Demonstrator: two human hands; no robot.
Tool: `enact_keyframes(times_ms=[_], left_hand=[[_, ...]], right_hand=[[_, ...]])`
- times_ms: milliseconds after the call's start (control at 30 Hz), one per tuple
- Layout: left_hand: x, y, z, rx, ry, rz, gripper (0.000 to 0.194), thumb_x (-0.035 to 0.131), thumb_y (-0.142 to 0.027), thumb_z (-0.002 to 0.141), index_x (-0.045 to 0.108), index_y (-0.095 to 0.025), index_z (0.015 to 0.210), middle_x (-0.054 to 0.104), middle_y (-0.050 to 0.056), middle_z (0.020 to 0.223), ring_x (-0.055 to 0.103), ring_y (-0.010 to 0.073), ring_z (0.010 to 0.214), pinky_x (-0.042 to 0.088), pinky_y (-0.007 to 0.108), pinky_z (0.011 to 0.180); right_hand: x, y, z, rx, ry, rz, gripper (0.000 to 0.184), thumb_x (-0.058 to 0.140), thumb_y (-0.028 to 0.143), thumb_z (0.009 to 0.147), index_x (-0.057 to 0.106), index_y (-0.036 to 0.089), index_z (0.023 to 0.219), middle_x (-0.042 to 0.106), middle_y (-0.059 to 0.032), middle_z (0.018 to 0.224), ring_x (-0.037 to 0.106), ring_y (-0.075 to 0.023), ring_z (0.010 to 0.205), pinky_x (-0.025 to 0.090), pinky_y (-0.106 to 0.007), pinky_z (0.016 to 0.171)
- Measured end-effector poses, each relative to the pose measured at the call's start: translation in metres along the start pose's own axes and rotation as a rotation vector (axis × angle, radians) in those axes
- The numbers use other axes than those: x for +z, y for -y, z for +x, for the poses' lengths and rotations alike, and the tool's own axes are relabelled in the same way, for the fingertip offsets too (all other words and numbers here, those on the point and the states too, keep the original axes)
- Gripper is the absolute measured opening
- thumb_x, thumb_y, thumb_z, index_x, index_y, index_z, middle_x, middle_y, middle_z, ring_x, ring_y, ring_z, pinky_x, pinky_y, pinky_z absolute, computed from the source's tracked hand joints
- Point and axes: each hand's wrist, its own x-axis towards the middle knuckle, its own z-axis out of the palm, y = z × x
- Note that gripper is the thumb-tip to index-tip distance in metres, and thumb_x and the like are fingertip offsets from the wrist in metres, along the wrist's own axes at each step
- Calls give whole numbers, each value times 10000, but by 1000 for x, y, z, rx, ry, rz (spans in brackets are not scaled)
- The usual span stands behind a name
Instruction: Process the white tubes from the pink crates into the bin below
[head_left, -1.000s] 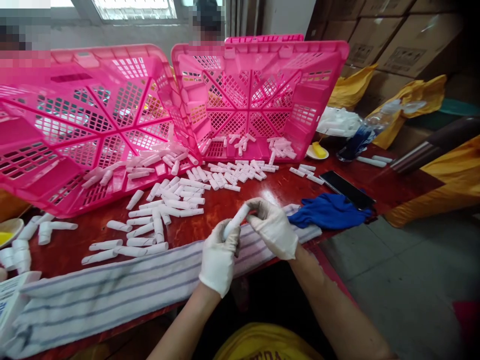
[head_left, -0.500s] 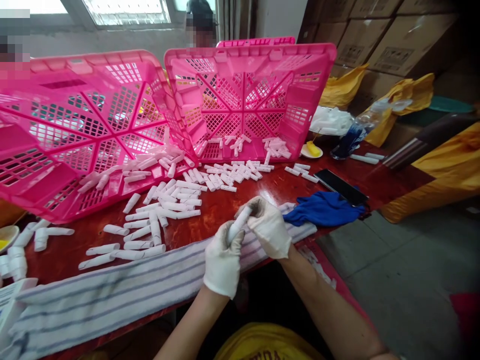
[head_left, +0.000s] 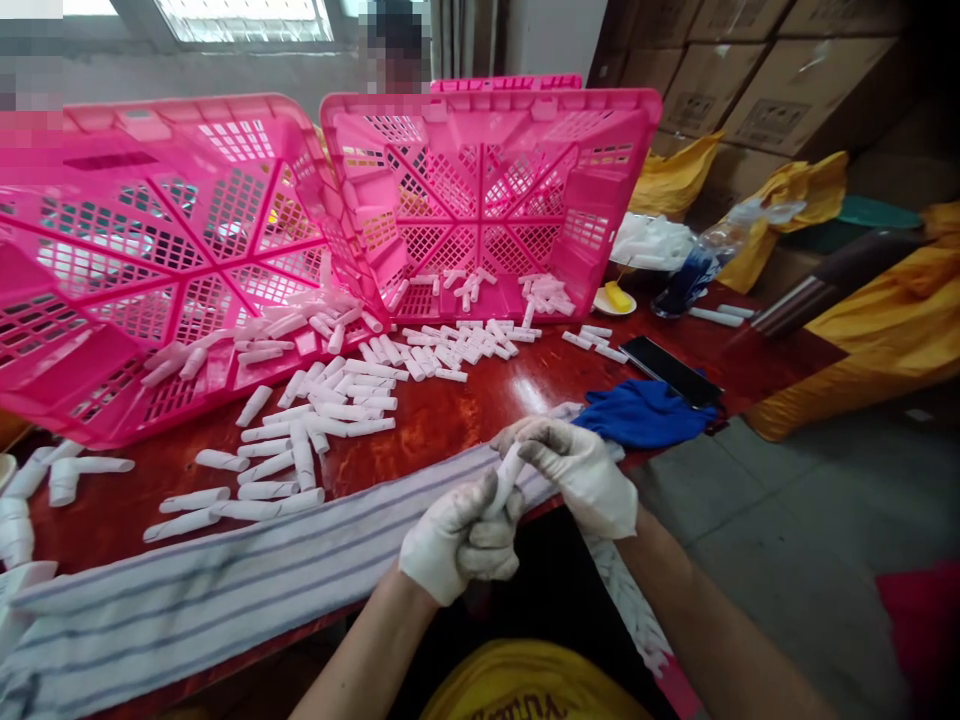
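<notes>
Both my hands wear white gloves with smudged fingertips. My left hand [head_left: 459, 537] is closed in a fist round the lower end of a white paper tube [head_left: 508, 473]. My right hand [head_left: 579, 472] pinches the tube's upper end. The tube is held above the near edge of the red table [head_left: 465, 405], over a striped white cloth [head_left: 247, 575]. Several more white tubes [head_left: 315, 420] lie scattered on the table in front of me.
Two pink plastic crates, one at the left [head_left: 150, 260] and one at the centre [head_left: 495, 200], lean tilted with tubes spilling from them. A blue rag [head_left: 641, 412] and a black phone [head_left: 670, 370] lie at the right. A small dish [head_left: 615, 298], a bottle [head_left: 705, 262], yellow bags [head_left: 885, 320] and cartons stand behind.
My hands have drawn back toward me and a little right with the tube. My left hand has turned palm-up into a fist, and the tube now stands steeper.
</notes>
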Motion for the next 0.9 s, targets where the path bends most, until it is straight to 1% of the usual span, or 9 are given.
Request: enact_keyframes(times_ms=[233,267,400,433,533,600,700,800,900], left_hand=[[8,12,25,395,-654,875,278,547,-404,827,586,-146,924,599,23,741,527,111,625,427,224,587],[9,16,29,430,-669,967,252,545,-379,827,603,-153,922,629,37,782,558,130,673,449,239,637],[-9,8,22,443,-451,1297,289,489,-339,857,637,-179,1047,681,76,917,617,181,803,477,286,760],[-19,-2,15,449,-487,1388,307,482,-321,858,630,-183,1090,680,83,957,618,193,840,474,299,786],[-57,-44,-12,378,-890,1786,334,489,-248,825,630,-200,1124,654,105,1044,591,258,918,438,385,837],[-79,-70,-23,233,-1058,2038,350,479,-207,802,638,-210,1113,639,116,1066,574,298,904,402,444,833],[-95,-89,-24,39,-1060,2221,328,455,-183,793,652,-192,1055,646,133,987,567,299,841,380,448,793],[-102,-88,-16,-17,-1010,2252,285,419,-254,842,674,-177,945,642,137,889,560,293,832,375,451,796],[-110,-81,-14,142,-963,2070,295,428,-334,864,676,-174,878,641,119,884,564,257,844,404,407,814]], right_hand=[[15,-13,1,9,-48,-54,221,547,390,852,612,179,862,614,-52,981,576,-153,893,455,-262,786],[16,-12,-3,21,-57,-84,216,568,392,832,604,179,842,618,-50,948,582,-153,855,462,-257,745],[-15,0,-29,217,-235,-432,196,598,384,776,545,202,826,590,-2,681,559,-141,577,444,-263,552],[-28,5,-35,276,-270,-576,205,613,380,753,537,212,842,587,7,652,548,-143,536,435,-271,532],[-53,10,-33,269,-236,-974,241,656,368,699,572,232,879,645,-20,756,596,-184,638,450,-306,610],[-46,3,-7,122,-175,-1059,216,633,373,728,609,230,887,661,-47,874,613,-208,785,461,-317,708],[-4,-16,63,-43,-103,-989,250,570,345,796,622,202,995,652,-64,1003,598,-197,925,456,-292,822],[41,-32,131,78,20,-1154,266,549,288,816,623,184,1048,633,-114,1059,584,-232,988,439,-323,853],[62,-41,158,204,107,-1211,218,544,244,819,645,125,972,635,-176,984,606,-251,921,450,-337,793]])
